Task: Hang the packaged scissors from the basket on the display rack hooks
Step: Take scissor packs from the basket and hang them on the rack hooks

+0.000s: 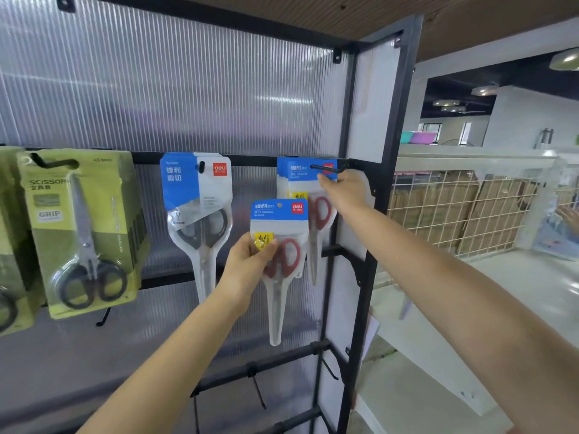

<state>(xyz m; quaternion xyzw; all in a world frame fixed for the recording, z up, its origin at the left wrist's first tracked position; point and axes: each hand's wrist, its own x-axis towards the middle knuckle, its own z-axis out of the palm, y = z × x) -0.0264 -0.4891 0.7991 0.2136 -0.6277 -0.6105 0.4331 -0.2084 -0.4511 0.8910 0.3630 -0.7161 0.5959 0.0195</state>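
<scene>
My left hand (247,264) grips a blue-topped pack of red-handled scissors (279,242) in front of the rack, below and left of the right-hand black hook (324,168). Several like packs (297,177) hang on that hook. My right hand (343,189) is up at those packs, with a fingertip on the front pack just under the hook; how its other fingers lie is hidden. The basket is out of view.
A blue pack of black-handled scissors (197,208) hangs on the middle hook, and green packs (81,233) hang at the left. Bare hooks (258,393) stick out lower down. The black rack frame (385,198) stands at the right, with a wire-mesh shelf (454,211) behind it.
</scene>
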